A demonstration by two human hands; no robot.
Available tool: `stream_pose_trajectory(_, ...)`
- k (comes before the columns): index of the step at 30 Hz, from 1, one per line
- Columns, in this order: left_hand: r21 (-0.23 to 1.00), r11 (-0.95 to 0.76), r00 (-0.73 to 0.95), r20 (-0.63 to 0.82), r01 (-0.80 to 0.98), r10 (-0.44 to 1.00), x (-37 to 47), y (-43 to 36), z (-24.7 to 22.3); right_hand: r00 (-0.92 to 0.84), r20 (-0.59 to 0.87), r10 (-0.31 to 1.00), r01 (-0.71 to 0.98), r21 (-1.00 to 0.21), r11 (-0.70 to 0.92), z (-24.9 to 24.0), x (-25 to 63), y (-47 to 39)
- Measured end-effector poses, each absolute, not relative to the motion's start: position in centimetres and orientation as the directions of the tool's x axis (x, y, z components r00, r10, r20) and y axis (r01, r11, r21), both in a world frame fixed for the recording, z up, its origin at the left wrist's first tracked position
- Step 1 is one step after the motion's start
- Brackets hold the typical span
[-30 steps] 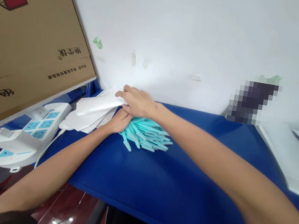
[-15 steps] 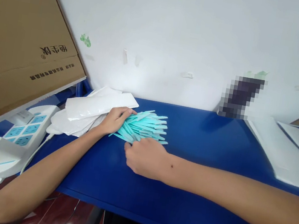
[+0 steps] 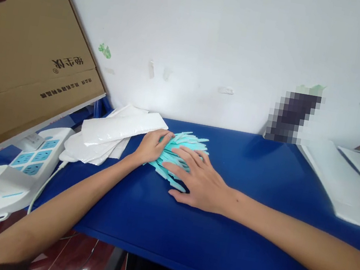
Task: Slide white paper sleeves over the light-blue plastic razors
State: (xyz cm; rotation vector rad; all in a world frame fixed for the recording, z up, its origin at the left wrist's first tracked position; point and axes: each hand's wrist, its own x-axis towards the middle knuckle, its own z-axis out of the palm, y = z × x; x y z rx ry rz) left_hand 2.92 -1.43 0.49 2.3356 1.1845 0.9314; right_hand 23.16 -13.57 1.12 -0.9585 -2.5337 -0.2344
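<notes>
A loose bundle of slim turquoise sticks [image 3: 188, 142] with paler, flat tapered ends lies on the blue table [image 3: 240, 166]. Their exact kind is hard to make out. My left hand [image 3: 150, 147] is closed around the bundle's left end, with its thumb lying along the top and some fingers hidden behind. My right hand [image 3: 198, 177] rests over the right part of the bundle, its fingers spread and touching the sticks. Several sticks fan out toward the near side beneath its fingers.
White plastic packets [image 3: 111, 135] are piled left of the bundle. A white power strip [image 3: 28, 165] with a cable sits at the table's left edge. Behind it leans a large cardboard box [image 3: 32, 46]. White sheets [image 3: 347, 186] lie at the right. A white wall [image 3: 199, 41] stands behind.
My right hand has gone from curled at the bundle's near side to spread over it, a little to the right. My left hand and the bundle have shifted slightly right, and the sticks lie more fanned.
</notes>
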Motion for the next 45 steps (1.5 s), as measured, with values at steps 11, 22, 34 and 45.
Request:
stream_pose_trajectory(11, 0.524, -0.699, 0.594, 0.388, 0.487, 0.705, 5.6, 1.1, 0.4, -0.523, 0.41, 0.747, 0.806, -0.046, 0.59, 0.5, 24.1, -9.7)
stream_pose_trajectory(22, 0.336, -0.738, 0.557, 0.494, 0.585, 0.667, 4.9, -0.1, 1.0, -0.694, 0.61, 0.383, 0.622, 0.24, 0.745, 1.4, 27.8, -8.8)
stream_pose_trajectory(34, 0.415, -0.587, 0.412, 0.438, 0.696, 0.799, 4.4, -0.1, 0.8, 0.169, 0.059, 0.984, 0.976, 0.131, -0.176, 3.4, 49.6, -18.2)
stream_pose_trajectory(45, 0.585, -0.623, 0.221, 0.612, 0.519, 0.759, 4.1, -0.7, 2.4, -0.583, 0.126, 0.803, 0.797, 0.28, 0.535, 4.0, 46.4, -20.0)
